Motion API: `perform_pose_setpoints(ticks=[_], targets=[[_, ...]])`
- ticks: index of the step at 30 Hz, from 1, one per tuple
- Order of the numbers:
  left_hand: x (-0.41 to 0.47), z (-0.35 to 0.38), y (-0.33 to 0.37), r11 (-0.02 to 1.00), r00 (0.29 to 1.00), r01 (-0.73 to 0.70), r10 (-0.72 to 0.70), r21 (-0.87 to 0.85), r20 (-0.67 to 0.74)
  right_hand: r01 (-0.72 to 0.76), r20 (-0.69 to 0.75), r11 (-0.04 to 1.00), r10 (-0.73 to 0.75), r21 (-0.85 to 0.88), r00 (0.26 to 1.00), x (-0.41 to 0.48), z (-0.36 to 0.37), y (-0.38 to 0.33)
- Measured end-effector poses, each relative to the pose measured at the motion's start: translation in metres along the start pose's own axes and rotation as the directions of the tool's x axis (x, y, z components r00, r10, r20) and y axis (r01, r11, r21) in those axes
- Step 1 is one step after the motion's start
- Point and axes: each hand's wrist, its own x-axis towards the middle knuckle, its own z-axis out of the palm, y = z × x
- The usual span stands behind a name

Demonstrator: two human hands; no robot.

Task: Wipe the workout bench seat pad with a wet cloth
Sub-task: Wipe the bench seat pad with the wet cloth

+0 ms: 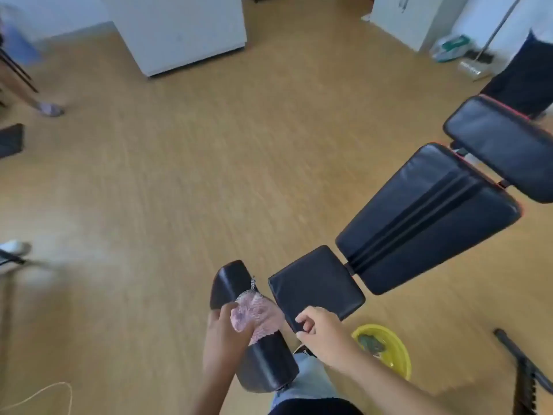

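The black workout bench runs from bottom centre to upper right. Its small square seat pad (317, 283) lies just ahead of me, with the long back pad (425, 217) and a head pad (502, 145) beyond. A black foam leg roller (233, 283) crosses the near end. My left hand (224, 333) presses a pink cloth (257, 313) onto that roller. My right hand (320, 330) grips the near corner of the seat pad, fingers curled over its edge.
A yellow basin (386, 345) with water sits on the wooden floor right of my arm. A black metal frame part (523, 372) lies at bottom right. Another person's legs (526, 76) stand by the bench's far end. White cabinets (185, 31) stand behind.
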Motion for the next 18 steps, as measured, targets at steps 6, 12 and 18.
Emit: perform_pose_setpoints(ticks=[6, 12, 18], targets=[[0.022, 0.006, -0.014, 0.999, 0.998, -0.017, 0.020, -0.049, 0.055, -0.023, 0.038, 0.997, 0.020, 0.070, 0.999, 0.051, 0.042, -0.039], [0.034, 0.004, -0.011, 0.993, 0.996, -0.050, 0.058, -0.104, 0.075, 0.007, 0.044, 0.990, -0.013, 0.139, 0.999, 0.061, 0.065, -0.050], [0.037, 0.010, 0.032, 0.918, 0.951, -0.032, 0.150, -0.396, 0.272, 0.072, -0.224, 0.939, 0.005, 0.335, 0.975, 0.059, 0.044, -0.030]])
